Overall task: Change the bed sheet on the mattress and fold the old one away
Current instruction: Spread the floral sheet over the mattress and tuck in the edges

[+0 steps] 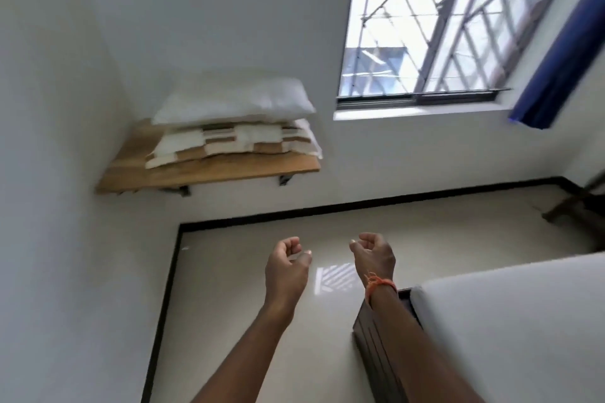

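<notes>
mattress (510, 330) lies bare at lower right on its dark bed frame (376, 347). left hand (288, 267) and right hand (373, 255) hover over the floor (245, 304), fingers loosely curled, holding nothing.

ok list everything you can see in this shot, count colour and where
pillow: 1, white, top of the pile on the shelf
folded bedding: 1 stack, white and brown checked, under the pillow
shelf: 1, wooden, wall corner at left
window: 1, barred, upper right
curtain: 1, blue, right of window
mattress: 1, white, bare, lower right
bed frame: 1, dark brown, under the mattress
floor: cream, glossy, black skirting
left hand: loosely curled, empty
right hand: loosely curled, empty, orange thread at wrist
</notes>
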